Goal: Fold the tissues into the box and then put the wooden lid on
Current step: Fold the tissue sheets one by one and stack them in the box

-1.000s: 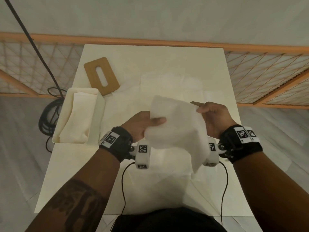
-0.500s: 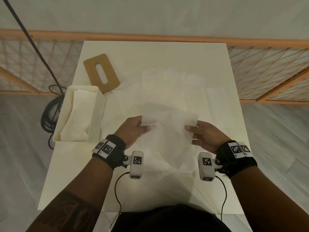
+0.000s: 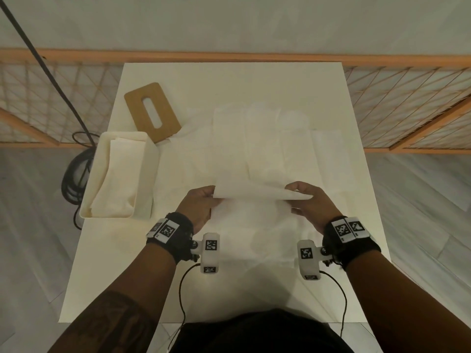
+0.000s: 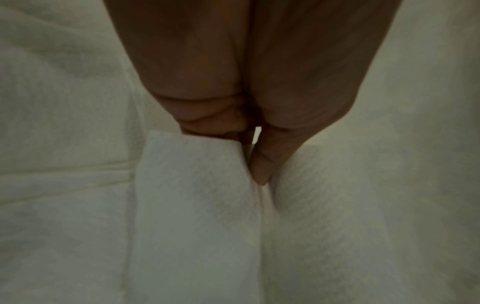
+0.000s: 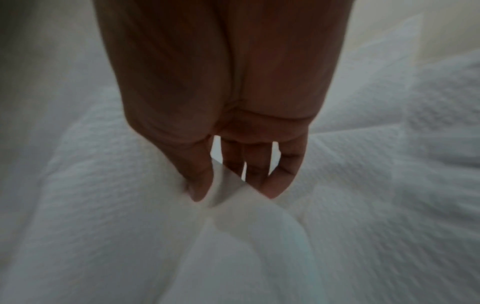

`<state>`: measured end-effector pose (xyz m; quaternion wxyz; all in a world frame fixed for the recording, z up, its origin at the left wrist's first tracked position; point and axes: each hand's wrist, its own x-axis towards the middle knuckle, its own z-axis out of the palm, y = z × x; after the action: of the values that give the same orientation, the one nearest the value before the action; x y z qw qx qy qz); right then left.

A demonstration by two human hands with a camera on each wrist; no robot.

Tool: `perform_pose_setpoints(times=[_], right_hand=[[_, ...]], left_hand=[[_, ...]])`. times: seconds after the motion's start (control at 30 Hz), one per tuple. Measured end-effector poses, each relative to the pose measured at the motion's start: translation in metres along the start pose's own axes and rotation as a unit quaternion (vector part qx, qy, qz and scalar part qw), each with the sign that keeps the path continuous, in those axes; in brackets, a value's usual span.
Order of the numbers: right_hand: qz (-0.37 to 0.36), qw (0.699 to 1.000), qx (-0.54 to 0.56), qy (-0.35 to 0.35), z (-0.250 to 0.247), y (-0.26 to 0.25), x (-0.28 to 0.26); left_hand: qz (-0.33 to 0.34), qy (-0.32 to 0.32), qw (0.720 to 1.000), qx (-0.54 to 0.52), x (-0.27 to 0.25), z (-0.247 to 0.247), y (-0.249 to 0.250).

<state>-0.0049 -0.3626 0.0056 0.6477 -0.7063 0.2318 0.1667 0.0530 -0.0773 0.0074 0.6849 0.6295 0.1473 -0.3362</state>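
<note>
Head view, hands: The left hand (image 3: 200,208) and right hand (image 3: 309,203) each pinched one end of a tissue (image 3: 257,192), held between them over the table (image 3: 229,80) in front of the person.
Head view, tissue: The sheet was doubled over, its fold running from hand to hand, with its upper flap raised above the layer lying on the table.
Head view, loose tissues: More tissues (image 3: 267,138) lay spread flat across the middle of the table, beyond the hands.
Head view, box: The box (image 3: 150,159) stood open at the left edge of the table, with folded tissues (image 3: 119,179) inside it.
Head view, lid: The wooden lid (image 3: 153,112) lay flat on the table just behind the box, its slot facing up.
Head view, surroundings: A black cable (image 3: 76,179) lay coiled on the floor beside the box, and a wooden rail (image 3: 229,56) ran behind the table.
Left wrist view: The left hand (image 4: 241,86) was clamped on the tissue (image 4: 194,205), the thumb pressing into the fold while curled fingers (image 4: 213,125) held the upper edge.
Right wrist view: The right hand (image 5: 221,98) gripped the tissue (image 5: 249,236) at a corner, pinched between thumb and fingers (image 5: 275,181), with more white tissue lying underneath.
</note>
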Motion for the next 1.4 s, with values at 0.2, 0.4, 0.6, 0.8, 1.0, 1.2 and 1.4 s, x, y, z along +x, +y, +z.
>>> perform_pose_setpoints(times=[0.2,0.4,0.6,0.8,1.0,1.2,1.4], right_hand=[[-0.070,0.997,-0.003,-0.031,-0.001,-0.003,-0.010],[0.035,0.988,0.148,-0.025,-0.003,-0.011,-0.017],[0.101,0.979,0.171,-0.053,-0.008,0.005,-0.037],[0.029,0.982,-0.184,0.033,0.000,0.055,-0.046],[0.007,0.930,-0.357,0.089,0.012,0.054,-0.041],[-0.098,0.918,-0.375,0.079,0.066,0.007,0.001],[0.051,0.907,-0.411,0.080,0.106,-0.025,0.041]], left_hand=[[-0.014,-0.012,0.999,-0.049,-0.002,0.008,0.002],[-0.079,-0.043,0.989,-0.120,-0.002,0.001,0.003],[-0.057,-0.024,0.995,0.082,-0.012,0.003,-0.009],[0.089,0.035,0.911,0.401,-0.026,0.015,-0.041],[0.096,0.041,0.881,0.462,-0.022,0.016,-0.054],[0.152,0.042,0.811,0.564,-0.022,0.022,-0.058],[0.138,0.008,0.765,0.628,-0.021,0.028,-0.057]])
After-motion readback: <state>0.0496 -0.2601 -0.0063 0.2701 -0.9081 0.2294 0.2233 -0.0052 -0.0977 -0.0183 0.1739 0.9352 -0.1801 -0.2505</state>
